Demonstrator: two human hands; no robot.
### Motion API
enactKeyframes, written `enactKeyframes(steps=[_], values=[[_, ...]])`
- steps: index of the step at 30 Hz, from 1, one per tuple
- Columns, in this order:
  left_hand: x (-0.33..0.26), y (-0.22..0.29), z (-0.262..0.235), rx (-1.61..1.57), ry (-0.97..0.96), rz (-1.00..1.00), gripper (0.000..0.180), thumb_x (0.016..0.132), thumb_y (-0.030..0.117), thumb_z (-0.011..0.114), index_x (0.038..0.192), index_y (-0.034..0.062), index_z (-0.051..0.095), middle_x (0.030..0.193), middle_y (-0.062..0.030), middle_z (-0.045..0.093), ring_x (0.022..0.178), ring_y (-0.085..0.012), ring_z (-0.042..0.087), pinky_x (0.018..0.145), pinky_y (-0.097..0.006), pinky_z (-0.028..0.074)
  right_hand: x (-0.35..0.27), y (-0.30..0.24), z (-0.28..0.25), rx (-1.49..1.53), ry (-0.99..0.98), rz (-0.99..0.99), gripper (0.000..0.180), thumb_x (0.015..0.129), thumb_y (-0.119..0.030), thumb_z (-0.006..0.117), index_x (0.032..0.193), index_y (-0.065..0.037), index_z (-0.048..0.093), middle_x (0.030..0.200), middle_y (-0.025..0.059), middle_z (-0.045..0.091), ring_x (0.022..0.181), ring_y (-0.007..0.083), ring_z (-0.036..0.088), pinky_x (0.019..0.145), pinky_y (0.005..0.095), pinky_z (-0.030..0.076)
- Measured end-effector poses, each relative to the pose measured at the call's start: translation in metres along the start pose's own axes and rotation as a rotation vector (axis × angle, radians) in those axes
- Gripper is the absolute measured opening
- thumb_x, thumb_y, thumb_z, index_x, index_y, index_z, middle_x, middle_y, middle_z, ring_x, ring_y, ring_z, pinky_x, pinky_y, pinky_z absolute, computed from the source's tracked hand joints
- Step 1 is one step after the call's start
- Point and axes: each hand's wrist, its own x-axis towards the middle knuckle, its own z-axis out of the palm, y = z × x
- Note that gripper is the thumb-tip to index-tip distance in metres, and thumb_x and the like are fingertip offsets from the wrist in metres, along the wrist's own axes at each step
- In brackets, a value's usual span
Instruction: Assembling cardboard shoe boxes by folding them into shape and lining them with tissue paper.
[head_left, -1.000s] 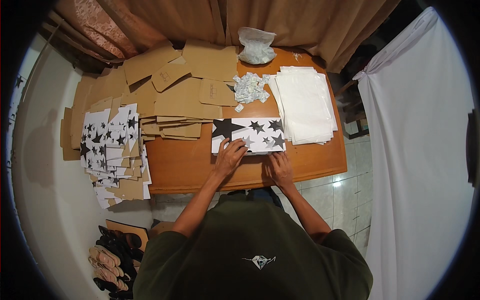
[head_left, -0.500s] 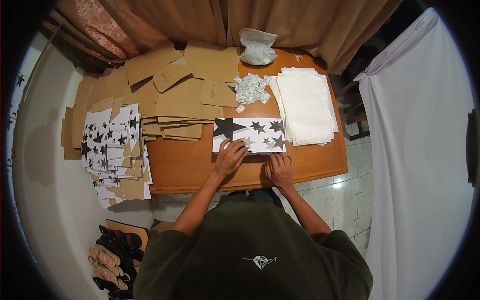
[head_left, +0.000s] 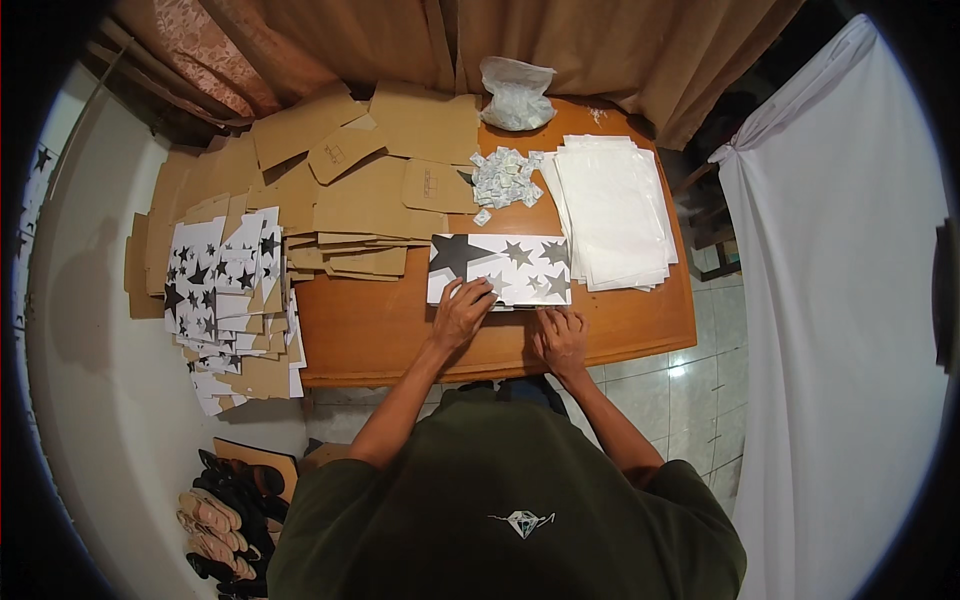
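A white cardboard box (head_left: 505,262) with black and grey stars lies in front of me on the wooden table, its lid down. A thin dark gap shows along its near edge. My left hand (head_left: 462,312) rests at the box's near left part, fingers spread over the lid's edge. At the near right corner, my right hand (head_left: 562,338) has its fingers bent together against the front edge; their tips are partly hidden.
Brown cardboard pieces (head_left: 365,205) cover the table's left and back. Star-printed sheets (head_left: 215,290) are stacked at left. Small white packets (head_left: 505,178) lie heaped behind the box, near a clear plastic bag (head_left: 517,95). White paper sheets (head_left: 612,215) lie at right.
The near edge of the box shows a slightly wider dark gap by my right hand. Both hands stay in almost the same place.
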Motion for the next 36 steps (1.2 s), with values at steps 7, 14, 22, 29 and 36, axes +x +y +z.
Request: enactKeyframes(steps=[7,14,22,29,36], values=[[0.000,0.001,-0.004,-0.016,-0.029,0.004,0.021,0.089,0.015,0.076,0.109,0.0096,0.074,0.121,-0.0056,0.070,0.127,-0.0221,0.060,0.111,-0.048,0.039,0.006,-0.002,-0.002,0.006,0.021,0.034,0.045,0.078,-0.018,0.077,0.121,-0.010,0.068,0.112,0.0061,0.064,0.109,0.0254,0.058,0.097,0.0492,0.041],[0.001,0.000,-0.009,-0.081,-0.068,-0.002,0.026,0.088,0.015,0.076,0.113,0.0087,0.072,0.124,-0.0057,0.069,0.129,-0.0226,0.059,0.113,-0.049,0.037,0.036,-0.006,0.007,0.160,-0.016,-0.149,0.050,0.077,-0.026,0.080,0.122,-0.010,0.065,0.124,0.0085,0.061,0.123,0.0285,0.054,0.105,0.0521,0.038],[-0.004,-0.006,-0.002,-0.045,-0.088,0.022,0.020,0.088,0.014,0.076,0.106,0.0074,0.072,0.130,-0.0062,0.068,0.134,-0.0223,0.056,0.115,-0.049,0.035,0.051,-0.001,0.028,0.245,-0.098,-0.271,0.035,0.083,-0.008,0.065,0.118,-0.005,0.067,0.126,0.0116,0.062,0.127,0.0310,0.055,0.112,0.0534,0.037],[-0.008,-0.006,0.002,-0.080,-0.037,0.003,0.017,0.087,0.013,0.076,0.103,0.0070,0.073,0.127,-0.0060,0.069,0.131,-0.0227,0.057,0.115,-0.050,0.036,0.053,-0.004,0.027,0.319,-0.080,-0.274,0.032,0.082,-0.009,0.067,0.113,-0.002,0.068,0.121,0.0126,0.065,0.122,0.0320,0.058,0.108,0.0504,0.044],[-0.001,-0.001,-0.003,-0.089,-0.037,-0.015,0.016,0.087,0.012,0.076,0.102,0.0062,0.072,0.121,-0.0060,0.071,0.126,-0.0231,0.061,0.112,-0.050,0.037,0.049,0.000,0.040,0.347,-0.029,-0.248,0.031,0.082,-0.011,0.068,0.111,-0.002,0.069,0.121,0.0136,0.066,0.121,0.0322,0.060,0.108,0.0498,0.046]])
